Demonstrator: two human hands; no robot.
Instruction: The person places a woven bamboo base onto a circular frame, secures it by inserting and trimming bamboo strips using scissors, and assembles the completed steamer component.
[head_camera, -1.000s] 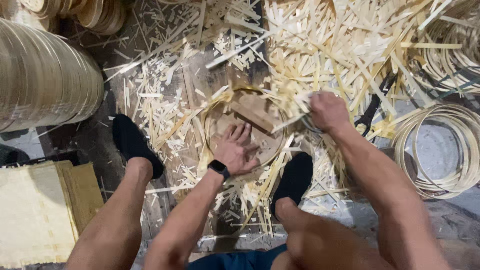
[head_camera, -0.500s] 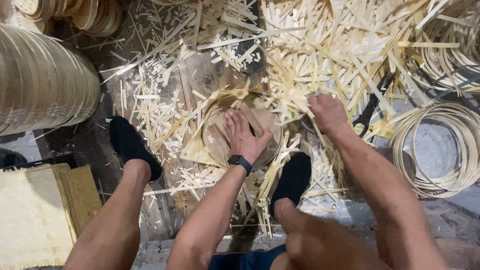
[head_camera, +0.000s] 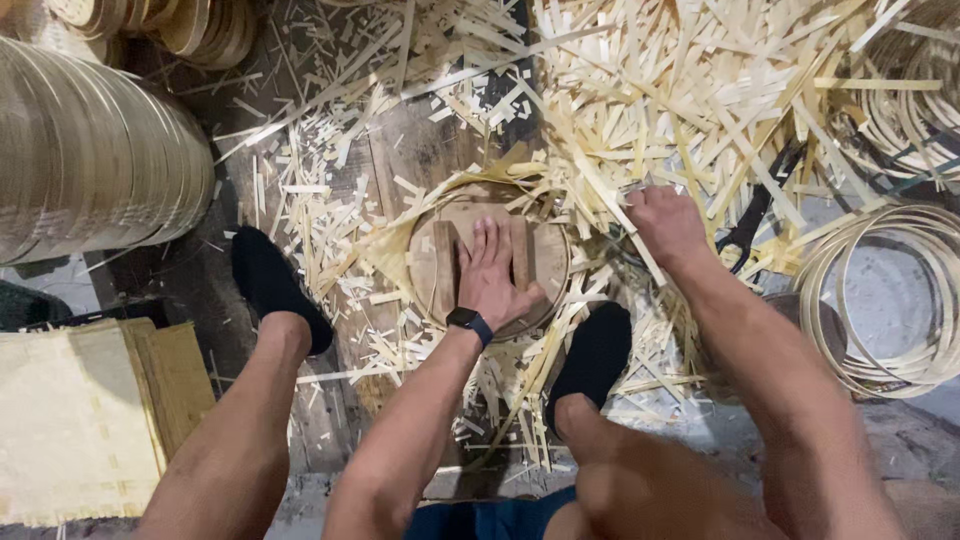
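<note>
Your round wooden disc (head_camera: 545, 262), ringed by a thin bamboo strip (head_camera: 480, 192), lies flat on the floor amid pale bamboo offcuts.

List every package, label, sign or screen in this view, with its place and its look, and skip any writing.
Smartwatch: on the left wrist, just behind the left hand that lies flat on the round wooden disc; small dark rectangular face on a black band, screen dark.
No packages, labels or signs show among the bamboo strips or the stacked hoops.
</note>
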